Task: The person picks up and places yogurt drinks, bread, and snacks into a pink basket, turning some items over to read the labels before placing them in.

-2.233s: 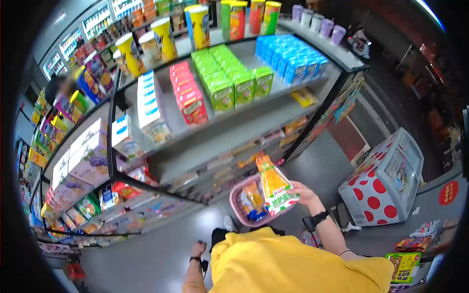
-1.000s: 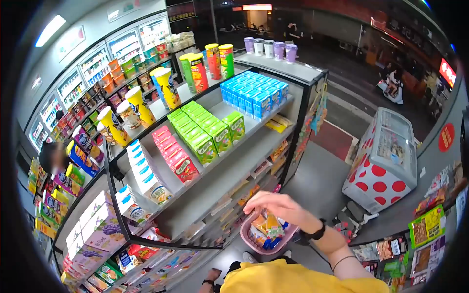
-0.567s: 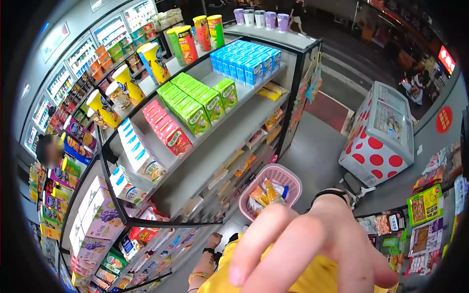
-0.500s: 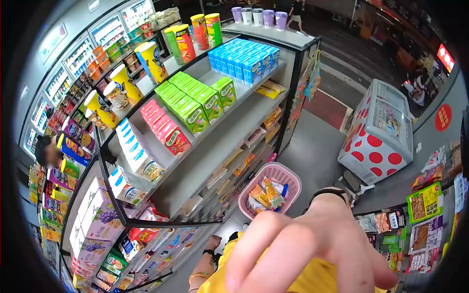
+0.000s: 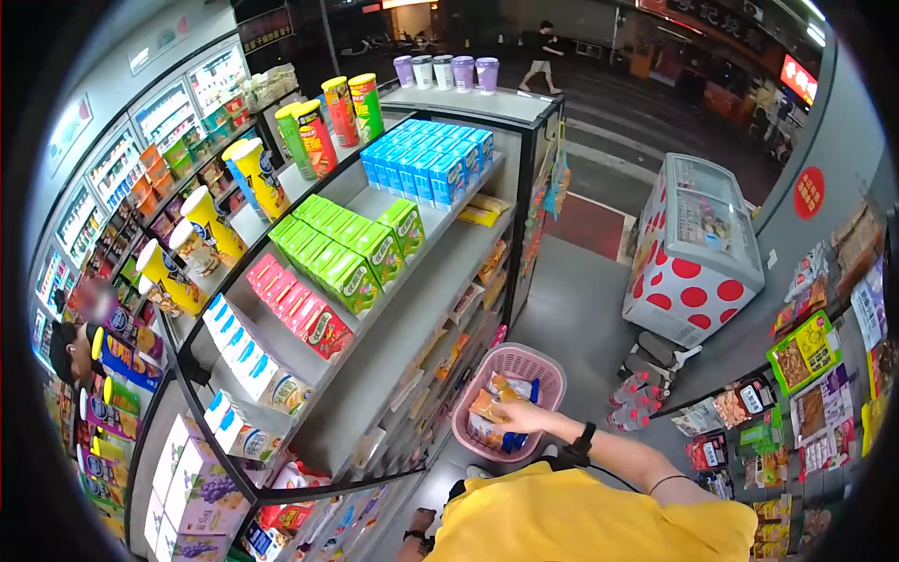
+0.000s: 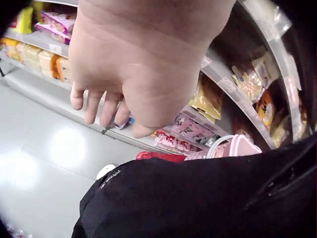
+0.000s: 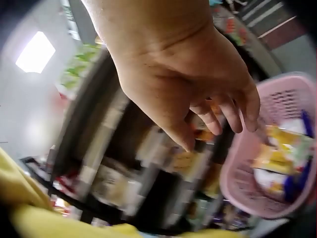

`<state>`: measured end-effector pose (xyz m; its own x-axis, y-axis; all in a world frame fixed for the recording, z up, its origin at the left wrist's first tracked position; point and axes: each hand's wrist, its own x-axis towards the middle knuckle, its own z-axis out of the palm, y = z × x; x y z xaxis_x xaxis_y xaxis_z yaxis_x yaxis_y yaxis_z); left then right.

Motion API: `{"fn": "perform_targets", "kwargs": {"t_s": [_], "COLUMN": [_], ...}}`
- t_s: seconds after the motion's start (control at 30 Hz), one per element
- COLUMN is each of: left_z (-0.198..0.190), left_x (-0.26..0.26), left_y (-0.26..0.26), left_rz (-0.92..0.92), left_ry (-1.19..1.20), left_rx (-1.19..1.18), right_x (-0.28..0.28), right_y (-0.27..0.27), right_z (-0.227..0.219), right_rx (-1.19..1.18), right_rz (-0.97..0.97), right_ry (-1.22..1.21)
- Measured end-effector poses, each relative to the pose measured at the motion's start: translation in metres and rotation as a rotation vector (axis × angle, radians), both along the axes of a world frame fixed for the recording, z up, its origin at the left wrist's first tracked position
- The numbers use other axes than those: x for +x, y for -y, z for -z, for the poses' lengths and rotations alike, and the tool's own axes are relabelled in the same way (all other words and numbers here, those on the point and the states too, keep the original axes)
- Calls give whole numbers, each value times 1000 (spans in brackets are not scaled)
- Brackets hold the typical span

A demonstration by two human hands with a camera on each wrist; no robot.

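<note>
My right hand (image 5: 523,417) is low over the pink plastic basket (image 5: 515,356), overlapping the orange snack packs (image 5: 485,405) inside it in the head view. In the right wrist view the same hand (image 7: 185,84) has loosely bent fingers with nothing between them, beside the basket rim (image 7: 233,173). Yellow packs (image 7: 277,156) and blue wrapping lie in the basket. My left hand (image 6: 133,64) hangs at my side, fingers relaxed and holding nothing, in front of low shelves. The basket's white handle (image 6: 215,146) shows beyond the dark trouser leg.
A black-framed shelf carries green drink cartons (image 5: 351,267), blue cartons (image 5: 431,159) and red cartons (image 5: 295,309). A red-dotted chest freezer (image 5: 693,272) stands right of the aisle. Bottles (image 5: 632,403) sit on the floor, and hanging snack bags (image 5: 805,351) line the right wall.
Earlier my right hand held an orange-and-white snack pack over the basket, then showed empty. It rose close to the head camera and has come back down over the basket. The left hand still hangs.
</note>
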<state>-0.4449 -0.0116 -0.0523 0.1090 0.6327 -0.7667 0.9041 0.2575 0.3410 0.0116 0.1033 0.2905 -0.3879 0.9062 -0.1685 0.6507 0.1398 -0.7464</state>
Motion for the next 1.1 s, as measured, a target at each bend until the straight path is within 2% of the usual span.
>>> {"fn": "perform_targets", "kwargs": {"t_s": [0.03,0.07,0.1,0.13,0.17,0.23,0.27,0.33,0.4,0.43,0.5,0.57,0.6,0.63,0.67,0.7,0.73,0.77,0.8,0.87,0.9,0.93,0.97,1.0,1.07,1.1], "left_z": [-2,-6,-9,-12,-22,-48,-4,20,11,1,-13,-27,-34,-33,-32,-28,-20,8,-8,-22,32,27,14,6,-7,-10], "left_x": [3,9,13,16,20,33,24,24,32,37,45,53,57,57,52,48,46,37,37,30,10,7,8,7,10,4], "left_y": [-5,-11,-19,-27,-37,-55,-62,-71,-75,-76,-76,-71,-67,-62,-54,-48,-44,-32,-26,-19,-13,-4,11,17,39,43], "left_rz": [-24,-49,-164,-156,-148,-172,-48,22,68,5,-85,-131,-147,-89,-91,-94,-95,-93,-126,-65,241,208,-89,63,-21,477], "left_ry": [4,7,27,51,73,67,27,117,25,8,-12,-25,-34,-41,-30,-14,6,-2,-27,-29,-20,-42,-20,-40,63,181], "left_rx": [8,21,72,72,71,0,104,101,135,95,28,-20,-36,-13,-24,-32,-35,41,11,-17,13,73,91,132,281,503], "right_x": [25,64,84,102,129,148,149,148,153,155,158,165,167,166,177,174,178,188,189,183,173,176,176,172,174,173], "right_y": [14,45,74,98,128,186,207,242,266,276,270,241,211,180,146,106,64,24,-20,-97,-125,-160,-191,-212,-257,-272], "right_z": [65,150,152,155,207,225,226,220,243,252,252,238,220,208,206,184,156,160,132,49,-3,-20,-43,-76,-109,-122], "right_rx": [-196,-39,-104,-330,-469,-419,-481,-610,-768,-848,-832,-764,-700,-614,-573,-491,-397,-158,16,239,290,405,597,709,733,719], "right_rz": [20,-1,79,154,267,553,680,907,1045,1119,1094,1010,936,957,877,891,765,653,645,526,543,507,488,463,459,465], "right_ry": [243,110,12,278,371,384,299,135,-112,-239,-315,-329,-303,-387,-348,-277,-207,-254,86,105,123,114,169,193,326,393]}}
